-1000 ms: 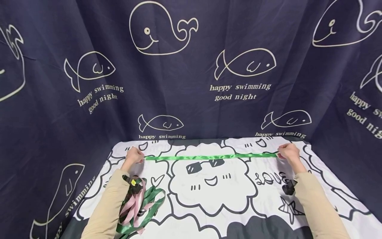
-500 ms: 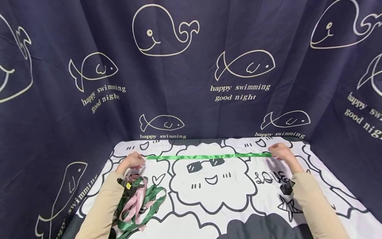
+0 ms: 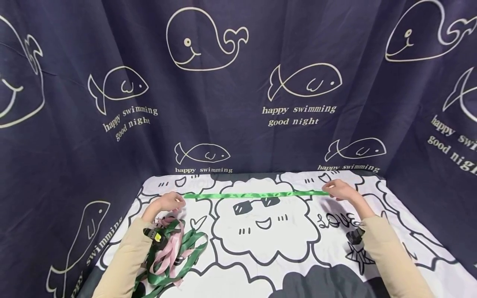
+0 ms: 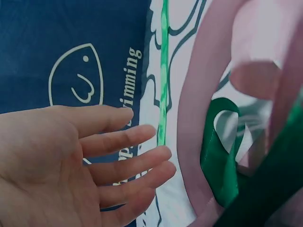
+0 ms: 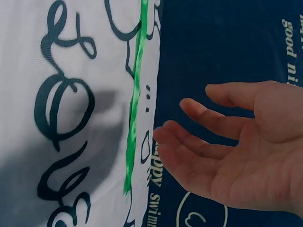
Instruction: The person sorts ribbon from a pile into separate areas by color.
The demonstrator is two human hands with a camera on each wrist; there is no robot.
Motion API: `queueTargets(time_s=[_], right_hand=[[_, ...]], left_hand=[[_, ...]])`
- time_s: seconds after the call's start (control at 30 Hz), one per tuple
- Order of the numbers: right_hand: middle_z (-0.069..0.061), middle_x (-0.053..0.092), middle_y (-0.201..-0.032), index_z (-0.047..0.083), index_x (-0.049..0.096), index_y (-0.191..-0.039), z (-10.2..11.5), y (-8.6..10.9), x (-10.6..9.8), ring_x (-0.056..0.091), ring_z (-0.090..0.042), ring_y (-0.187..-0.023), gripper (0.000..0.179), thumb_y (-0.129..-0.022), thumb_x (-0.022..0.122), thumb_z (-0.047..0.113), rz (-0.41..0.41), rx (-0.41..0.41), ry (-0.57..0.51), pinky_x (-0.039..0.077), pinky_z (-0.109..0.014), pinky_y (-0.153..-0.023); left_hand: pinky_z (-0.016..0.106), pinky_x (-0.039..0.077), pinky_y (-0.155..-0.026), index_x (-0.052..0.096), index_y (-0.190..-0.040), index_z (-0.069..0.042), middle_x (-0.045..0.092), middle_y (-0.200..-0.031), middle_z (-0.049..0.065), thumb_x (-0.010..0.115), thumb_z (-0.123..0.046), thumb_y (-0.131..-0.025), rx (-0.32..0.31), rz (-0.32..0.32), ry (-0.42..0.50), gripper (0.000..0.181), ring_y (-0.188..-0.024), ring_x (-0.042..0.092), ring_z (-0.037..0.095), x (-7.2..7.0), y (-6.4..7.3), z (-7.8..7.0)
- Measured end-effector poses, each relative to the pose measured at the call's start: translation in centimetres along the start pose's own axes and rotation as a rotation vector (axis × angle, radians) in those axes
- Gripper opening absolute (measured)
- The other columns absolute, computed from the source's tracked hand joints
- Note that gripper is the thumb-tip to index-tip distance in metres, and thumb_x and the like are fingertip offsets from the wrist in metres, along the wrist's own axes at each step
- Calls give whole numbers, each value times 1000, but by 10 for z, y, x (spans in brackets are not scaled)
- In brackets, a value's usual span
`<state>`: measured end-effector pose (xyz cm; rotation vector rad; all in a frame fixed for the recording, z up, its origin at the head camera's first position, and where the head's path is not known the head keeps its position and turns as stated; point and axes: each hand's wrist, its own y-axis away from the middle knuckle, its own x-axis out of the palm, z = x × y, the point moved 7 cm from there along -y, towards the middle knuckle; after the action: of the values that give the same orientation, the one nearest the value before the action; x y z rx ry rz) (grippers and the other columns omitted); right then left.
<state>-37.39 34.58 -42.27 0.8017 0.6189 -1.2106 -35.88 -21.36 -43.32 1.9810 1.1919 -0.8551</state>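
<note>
A bright green satin ribbon (image 3: 257,195) lies stretched straight across the far part of the patterned cloth. At its left end is my left hand (image 3: 168,203), fingers spread and loosely bent; in the left wrist view the palm of this hand (image 4: 94,161) holds nothing, and its fingertips overlap the ribbon end. My right hand (image 3: 343,191) hovers over the ribbon's right end, hiding it in the head view. The right wrist view shows that hand (image 5: 222,146) empty, fingers gently curved, and the ribbon's free end (image 5: 128,187) lying on the cloth beside it.
A tangled heap of pink and dark green ribbons (image 3: 172,254) lies at the left, beside and partly behind my left forearm. The white cloth (image 3: 257,244) bears cloud drawings. A navy curtain (image 3: 238,103) with whales and fish hangs behind and at both sides.
My right hand has come left, inward over the ribbon, off its outer end. My left hand has drawn slightly back toward me. The ribbon stays in place.
</note>
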Motion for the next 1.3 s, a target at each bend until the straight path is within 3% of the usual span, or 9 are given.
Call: queueTargets(time_s=[0.07, 0.23, 0.47, 0.67, 0.83, 1.0, 1.13, 1.3], right_hand=[[-26, 61, -105, -14, 51, -125, 4, 1, 3, 60, -25, -87, 43, -97, 46, 20, 9, -15, 8, 54, -40, -73], [-26, 63, -101, -13, 55, -120, 17, 4, 10, 61, -31, -85, 39, -98, 47, 18, 17, -67, 60, 50, -36, -67], [-30, 63, -110, -13, 59, -115, 38, 8, 18, 65, -37, -92, 36, -97, 50, 18, 9, -156, 108, 52, -42, -77], [-28, 64, -109, -10, 59, -114, 48, 8, 26, 66, -34, -91, 34, -97, 51, 18, -8, -183, 107, 52, -43, -78], [-26, 66, -107, -10, 58, -117, 54, 9, 36, 67, -33, -91, 35, -98, 51, 19, 19, -187, 79, 52, -40, -77], [-26, 67, -104, -9, 58, -116, 61, 11, 44, 66, -33, -87, 34, -97, 52, 18, 38, -214, 60, 51, -37, -73], [-25, 67, -105, -8, 59, -116, 67, 13, 52, 66, -32, -87, 34, -97, 52, 19, 64, -223, 57, 50, -37, -74], [-26, 64, -113, -9, 59, -115, 77, 14, 63, 67, -36, -90, 33, -97, 51, 17, 108, -252, 37, 52, -39, -77]], left_hand=[[37, 54, -71, 63, -107, 13, 68, -97, 27, 53, -13, -94, 39, -4, -7, 31, -75, 68, 32, 2, 0, -3], [32, 50, -68, 66, -106, 9, 69, -98, 21, 56, -14, -94, 118, -20, -27, 27, -76, 65, 26, 8, -2, -12], [33, 52, -75, 68, -101, 6, 71, -97, 17, 59, -13, -92, 302, -26, -120, 23, -86, 66, 24, 19, 2, -36], [29, 51, -72, 67, -103, 6, 71, -97, 15, 59, -9, -90, 315, 21, -94, 22, -84, 65, 20, 28, 5, -47], [30, 53, -77, 66, -102, 7, 71, -98, 15, 58, -8, -90, 336, 61, -114, 20, -87, 67, 24, 36, 8, -52], [27, 52, -73, 66, -102, 6, 71, -93, 15, 57, -5, -87, 350, 131, -115, 21, -83, 67, 20, 45, 13, -59], [24, 49, -70, 66, -104, 3, 69, -91, 16, 55, -2, -83, 308, 210, -95, 24, -78, 62, 13, 54, 16, -62], [20, 47, -67, 65, -105, 0, 69, -90, 13, 63, -2, -78, 263, 262, -101, 27, -74, 58, 6, 64, 17, -64]])
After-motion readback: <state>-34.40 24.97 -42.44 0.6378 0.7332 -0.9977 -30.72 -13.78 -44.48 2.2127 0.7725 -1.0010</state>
